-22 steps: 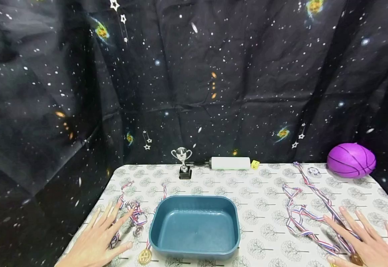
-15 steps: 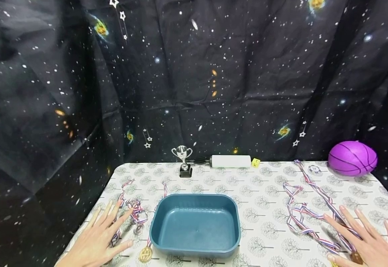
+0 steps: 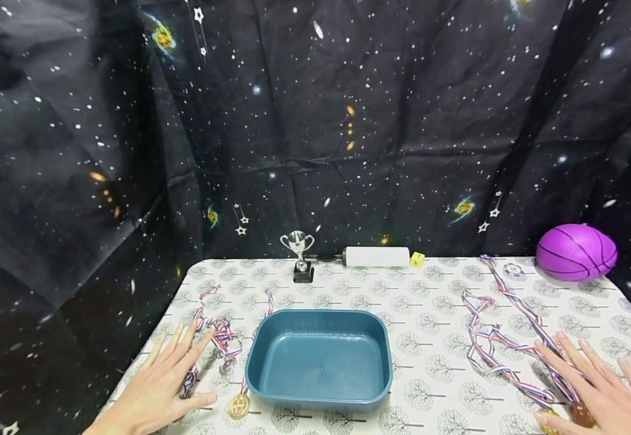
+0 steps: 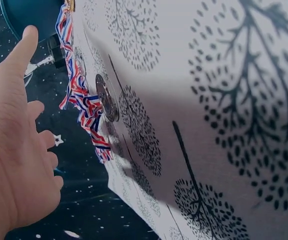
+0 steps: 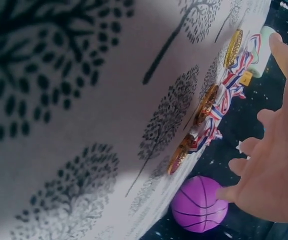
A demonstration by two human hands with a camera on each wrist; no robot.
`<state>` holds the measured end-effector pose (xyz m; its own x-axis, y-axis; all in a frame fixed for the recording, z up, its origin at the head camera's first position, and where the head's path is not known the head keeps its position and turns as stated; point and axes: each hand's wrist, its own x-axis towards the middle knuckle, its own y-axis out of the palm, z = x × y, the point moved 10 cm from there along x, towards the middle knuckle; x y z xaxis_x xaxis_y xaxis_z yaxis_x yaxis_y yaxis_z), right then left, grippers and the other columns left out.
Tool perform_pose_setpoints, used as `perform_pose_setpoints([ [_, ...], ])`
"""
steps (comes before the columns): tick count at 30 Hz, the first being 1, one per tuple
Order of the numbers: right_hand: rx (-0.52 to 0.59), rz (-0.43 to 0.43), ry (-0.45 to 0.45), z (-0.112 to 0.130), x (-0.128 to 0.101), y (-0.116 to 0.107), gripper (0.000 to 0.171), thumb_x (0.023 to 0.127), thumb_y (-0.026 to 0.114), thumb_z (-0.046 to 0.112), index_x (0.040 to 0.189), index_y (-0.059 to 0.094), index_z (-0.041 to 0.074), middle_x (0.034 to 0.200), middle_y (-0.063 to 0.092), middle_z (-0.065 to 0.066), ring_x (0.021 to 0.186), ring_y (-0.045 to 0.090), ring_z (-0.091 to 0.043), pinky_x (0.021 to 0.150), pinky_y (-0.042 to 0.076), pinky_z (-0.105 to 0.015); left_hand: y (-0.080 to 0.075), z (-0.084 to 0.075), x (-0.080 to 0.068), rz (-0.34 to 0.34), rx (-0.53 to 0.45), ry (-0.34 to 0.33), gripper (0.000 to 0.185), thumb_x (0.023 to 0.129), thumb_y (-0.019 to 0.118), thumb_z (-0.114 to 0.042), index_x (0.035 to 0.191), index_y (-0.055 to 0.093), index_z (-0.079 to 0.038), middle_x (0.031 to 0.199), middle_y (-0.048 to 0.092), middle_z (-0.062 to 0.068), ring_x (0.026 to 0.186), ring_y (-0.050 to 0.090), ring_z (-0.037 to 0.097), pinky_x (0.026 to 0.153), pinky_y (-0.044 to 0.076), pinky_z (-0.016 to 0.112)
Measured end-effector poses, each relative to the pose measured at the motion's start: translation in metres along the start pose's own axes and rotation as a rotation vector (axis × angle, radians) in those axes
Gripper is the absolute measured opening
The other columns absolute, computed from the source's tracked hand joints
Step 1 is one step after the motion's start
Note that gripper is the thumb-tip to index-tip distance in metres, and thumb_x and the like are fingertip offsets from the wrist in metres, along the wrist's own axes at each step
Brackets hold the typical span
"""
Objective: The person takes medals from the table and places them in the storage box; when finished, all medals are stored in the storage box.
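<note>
Head view: high before me, facing forward and down across the table [image 3: 432, 329] to the starry backdrop [image 3: 315, 90]. Wrist views: close at the left hand [image 3: 157, 380] and right hand [image 3: 600, 386], low and tilted sideways along its top. With the head view, the left shares the blue bin [image 3: 319, 367], the right the purple ball [image 3: 576, 252].

The right grip [image 5: 273, 165] — thumb [image 5: 282, 54] held apart from the fingers [image 5: 253, 146] — is near three round medals [image 5: 206, 105] with striped ribbons [image 5: 224, 102] on the tree-print counter [image 5: 104, 100]. A purple ball [image 5: 193, 206] shows beyond the lowest fingertip [image 5: 227, 194].
</note>
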<state>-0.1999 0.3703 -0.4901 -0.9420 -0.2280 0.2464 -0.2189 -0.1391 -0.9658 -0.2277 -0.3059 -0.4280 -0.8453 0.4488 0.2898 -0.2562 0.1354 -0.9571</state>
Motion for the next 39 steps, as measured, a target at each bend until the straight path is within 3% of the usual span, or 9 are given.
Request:
perform_pose_setpoints([
  [4,0.112,-0.075,-0.133,0.006,0.003,-0.010,0.121,0.070,0.093,0.062,0.169,0.033,0.024,0.177,0.017,-0.007,0.158,-0.010,-0.004,0.118,-0.023,-0.029,-0.003,-0.001,0.000,-0.019,-0.071,0.026,0.117,0.081,0.082,-0.069,0.171,0.025,-0.021,0.176,0.020,0.014,0.162,0.002,0.013,0.122,-0.008,0.014],
  [8,0.206,-0.193,-0.260,0.011,0.005,-0.025,0.127,0.053,0.103,0.049,0.161,0.047,0.014,0.172,0.026,0.009,0.152,0.007,0.011,0.115,-0.004,-0.009,-0.007,-0.003,0.001,-0.048,-0.139,0.042,0.120,0.079,0.087,-0.062,0.171,0.025,-0.016,0.177,0.019,0.012,0.162,0.011,0.017,0.121,-0.002,0.010],
  [13,0.302,-0.261,-0.298,0.012,0.007,-0.034,0.124,0.045,0.107,0.041,0.153,0.055,0.006,0.165,0.029,0.026,0.147,0.021,0.014,0.114,0.006,-0.003,-0.011,-0.008,0.004,-0.089,-0.233,0.068,0.125,0.075,0.095,-0.051,0.169,0.026,-0.006,0.174,0.024,0.018,0.159,0.026,0.024,0.122,0.006,0.010],
  [17,0.339,-0.257,-0.272,0.015,0.007,-0.034,0.122,0.046,0.107,0.036,0.153,0.056,0.006,0.162,0.033,0.029,0.144,0.025,0.016,0.113,0.009,-0.001,-0.008,-0.009,0.006,-0.079,-0.293,0.030,0.127,0.072,0.098,-0.046,0.171,0.024,-0.013,0.170,0.030,0.022,0.156,0.029,0.019,0.117,0.010,0.004],
  [25,0.431,-0.239,-0.289,0.037,0.014,-0.035,0.126,0.051,0.107,0.032,0.159,0.048,0.003,0.163,0.038,0.022,0.145,0.028,0.013,0.113,0.014,-0.002,-0.008,-0.022,0.008,-0.099,-0.350,0.023,0.116,0.070,0.100,-0.040,0.166,0.039,-0.018,0.166,0.044,0.011,0.149,0.043,0.013,0.114,0.017,0.003],
  [32,0.563,-0.152,-0.279,0.073,0.036,-0.028,0.128,0.060,0.105,0.033,0.164,0.037,0.005,0.165,0.037,0.014,0.147,0.026,0.012,0.112,0.017,-0.002,-0.003,-0.032,0.008,-0.091,-0.378,0.023,0.107,0.073,0.096,-0.043,0.164,0.045,-0.022,0.161,0.051,0.006,0.146,0.048,0.015,0.114,0.020,0.006],
  [35,0.586,-0.138,-0.282,0.091,0.046,-0.026,0.130,0.060,0.104,0.038,0.166,0.035,0.007,0.166,0.040,0.006,0.147,0.026,0.013,0.112,0.017,-0.001,-0.001,-0.036,0.007,-0.094,-0.399,0.036,0.103,0.073,0.097,-0.040,0.162,0.048,-0.021,0.158,0.055,0.007,0.144,0.051,0.018,0.115,0.021,0.006],
  [39,0.636,-0.109,-0.319,0.118,0.061,-0.027,0.134,0.060,0.103,0.042,0.167,0.030,0.007,0.165,0.041,-0.020,0.149,0.023,0.011,0.114,0.016,-0.003,-0.001,-0.043,0.007,-0.119,-0.383,0.068,0.099,0.073,0.097,-0.044,0.158,0.053,-0.020,0.155,0.058,0.003,0.139,0.057,0.024,0.116,0.021,0.006],
])
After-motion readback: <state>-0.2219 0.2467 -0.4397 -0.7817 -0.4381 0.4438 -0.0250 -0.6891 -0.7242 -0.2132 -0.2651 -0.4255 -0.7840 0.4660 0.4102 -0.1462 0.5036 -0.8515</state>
